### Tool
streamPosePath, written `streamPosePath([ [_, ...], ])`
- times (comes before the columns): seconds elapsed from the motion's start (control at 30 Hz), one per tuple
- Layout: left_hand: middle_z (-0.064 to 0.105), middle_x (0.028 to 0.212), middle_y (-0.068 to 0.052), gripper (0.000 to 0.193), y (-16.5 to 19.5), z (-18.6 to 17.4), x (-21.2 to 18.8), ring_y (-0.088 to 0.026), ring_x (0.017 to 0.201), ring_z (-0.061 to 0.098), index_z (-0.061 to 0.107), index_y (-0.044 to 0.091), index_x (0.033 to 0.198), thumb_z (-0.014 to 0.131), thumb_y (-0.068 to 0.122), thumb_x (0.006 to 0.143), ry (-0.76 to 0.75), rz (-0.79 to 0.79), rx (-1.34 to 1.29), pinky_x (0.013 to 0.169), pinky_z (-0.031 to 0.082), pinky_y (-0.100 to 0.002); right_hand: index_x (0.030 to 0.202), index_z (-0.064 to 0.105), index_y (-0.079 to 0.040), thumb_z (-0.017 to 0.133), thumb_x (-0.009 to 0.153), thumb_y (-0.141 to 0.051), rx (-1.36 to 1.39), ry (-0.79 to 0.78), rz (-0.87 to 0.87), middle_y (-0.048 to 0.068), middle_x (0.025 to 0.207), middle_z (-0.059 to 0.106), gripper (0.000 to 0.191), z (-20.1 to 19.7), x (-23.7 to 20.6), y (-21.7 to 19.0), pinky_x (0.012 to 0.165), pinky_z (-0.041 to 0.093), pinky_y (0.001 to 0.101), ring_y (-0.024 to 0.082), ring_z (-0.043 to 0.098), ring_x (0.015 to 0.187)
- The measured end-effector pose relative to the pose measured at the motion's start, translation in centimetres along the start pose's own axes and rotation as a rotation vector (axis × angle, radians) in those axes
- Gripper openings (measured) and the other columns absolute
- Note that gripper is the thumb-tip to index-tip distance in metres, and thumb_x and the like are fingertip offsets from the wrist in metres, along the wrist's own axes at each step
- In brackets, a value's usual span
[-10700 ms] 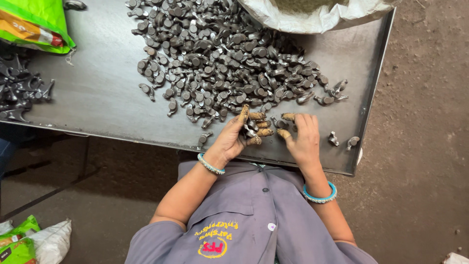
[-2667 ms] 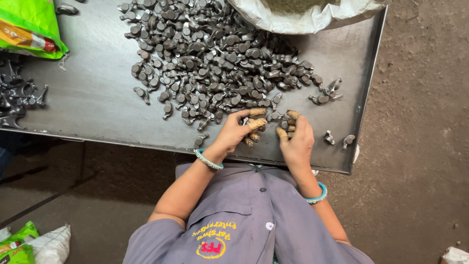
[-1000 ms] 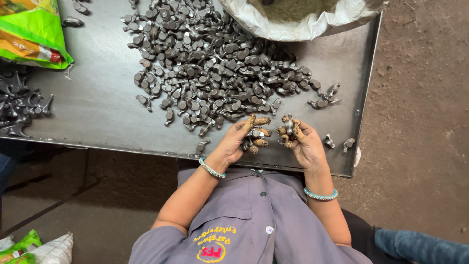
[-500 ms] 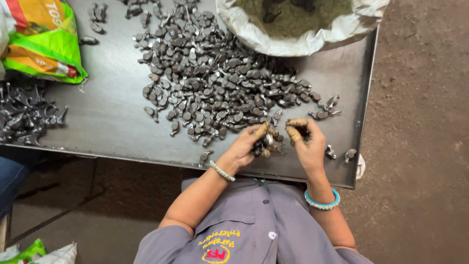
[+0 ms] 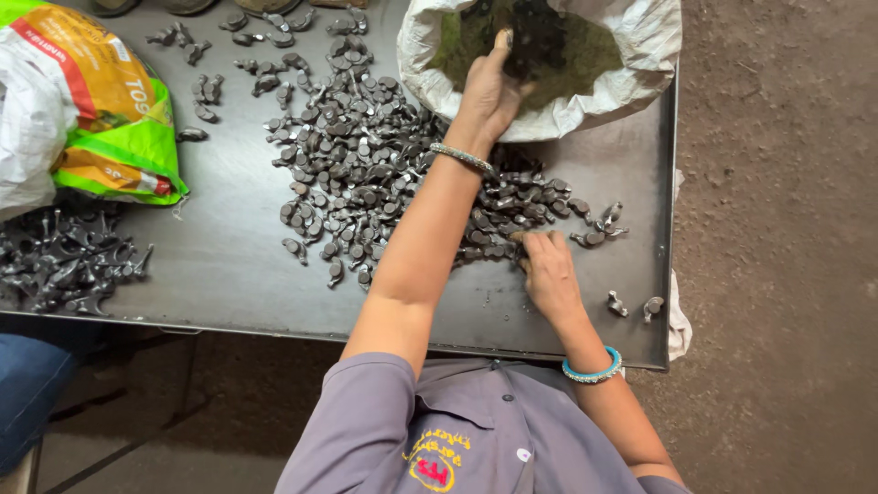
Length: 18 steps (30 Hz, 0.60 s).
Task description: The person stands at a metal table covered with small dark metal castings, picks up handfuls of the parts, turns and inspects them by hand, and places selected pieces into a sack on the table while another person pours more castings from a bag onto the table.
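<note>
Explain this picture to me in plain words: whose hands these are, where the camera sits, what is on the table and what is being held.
No machine here: a person in a grey shirt works with bare hands, filmed from a camera worn on the head, looking down. The dark metal table carries a big heap of small dark metal parts, with a separate pile of similar parts at its left edge. A green and orange bag lies beside that pile. The left hand reaches into the open white sack; what it holds, if anything, cannot be seen. The right hand rests on parts at the heap's near edge.
</note>
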<state>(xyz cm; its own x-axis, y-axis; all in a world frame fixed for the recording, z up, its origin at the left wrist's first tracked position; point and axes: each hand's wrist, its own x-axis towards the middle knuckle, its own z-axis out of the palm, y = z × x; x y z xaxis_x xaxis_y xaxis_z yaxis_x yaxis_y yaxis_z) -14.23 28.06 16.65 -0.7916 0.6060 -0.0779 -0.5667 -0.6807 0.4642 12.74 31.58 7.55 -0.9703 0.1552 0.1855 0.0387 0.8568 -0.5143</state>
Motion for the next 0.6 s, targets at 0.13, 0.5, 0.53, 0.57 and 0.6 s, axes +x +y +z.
streamPosePath([
  [0.13, 0.062, 0.134, -0.009, 0.067, -1.7, -1.7, -2.1, -0.023, 0.116, 0.066, 0.046, 0.004, 0.144, 0.081, 0.025, 0.092, 0.114, 0.119, 0.566, 0.101, 0.055, -0.039, 0.113, 0.066, -0.003, 0.08, 0.073, 0.001, 0.057, 0.073, 0.065, 0.016, 0.103, 0.066, 0.042, -0.8, -0.5, 0.7, 0.088, 0.049, 0.0458, 0.039, 0.059, 0.098],
  [0.5, 0.074, 0.104, -0.007, 0.03, -6.8, -6.0, -24.3, -0.02, 0.097, 0.069, 0.079, 0.01, 0.111, 0.086, 0.021, 0.083, -0.033, 0.344, 1.39, 0.085, 0.057, -0.033, 0.118, 0.059, 0.003, 0.072, 0.089, 0.008, 0.778, 0.095, 0.347, 0.008, 0.109, 0.071, 0.032, -0.2, -5.0, 1.2, 0.088, 0.06, 0.0286, 0.013, 0.07, 0.099],
  [0.53, 0.075, 0.104, -0.007, 0.028, -7.2, -6.8, -24.9, -0.019, 0.095, 0.071, 0.079, 0.009, 0.111, 0.085, 0.019, 0.085, -0.011, 0.322, 1.309, 0.085, 0.057, -0.032, 0.118, 0.059, 0.003, 0.072, 0.089, 0.007, 0.867, 0.083, 0.368, 0.008, 0.109, 0.07, 0.033, 0.0, -5.2, 1.3, 0.087, 0.06, 0.0285, 0.014, 0.07, 0.099],
  [0.57, 0.076, 0.103, -0.006, 0.026, -7.8, -7.6, -25.4, -0.017, 0.094, 0.072, 0.078, 0.007, 0.111, 0.084, 0.017, 0.088, 0.013, 0.298, 1.228, 0.084, 0.058, -0.031, 0.119, 0.059, 0.002, 0.073, 0.088, 0.007, 0.956, 0.068, 0.391, 0.008, 0.109, 0.07, 0.034, 0.0, -5.6, 1.4, 0.087, 0.061, 0.0284, 0.014, 0.07, 0.1],
  [0.6, 0.077, 0.102, -0.006, 0.023, -8.3, -8.6, -25.8, -0.016, 0.093, 0.073, 0.078, 0.006, 0.111, 0.082, 0.015, 0.09, 0.037, 0.275, 1.146, 0.084, 0.059, -0.03, 0.119, 0.059, 0.002, 0.074, 0.088, 0.007, 1.046, 0.053, 0.415, 0.007, 0.11, 0.069, 0.035, 0.1, -5.9, 1.5, 0.086, 0.061, 0.0284, 0.014, 0.07, 0.1],
])
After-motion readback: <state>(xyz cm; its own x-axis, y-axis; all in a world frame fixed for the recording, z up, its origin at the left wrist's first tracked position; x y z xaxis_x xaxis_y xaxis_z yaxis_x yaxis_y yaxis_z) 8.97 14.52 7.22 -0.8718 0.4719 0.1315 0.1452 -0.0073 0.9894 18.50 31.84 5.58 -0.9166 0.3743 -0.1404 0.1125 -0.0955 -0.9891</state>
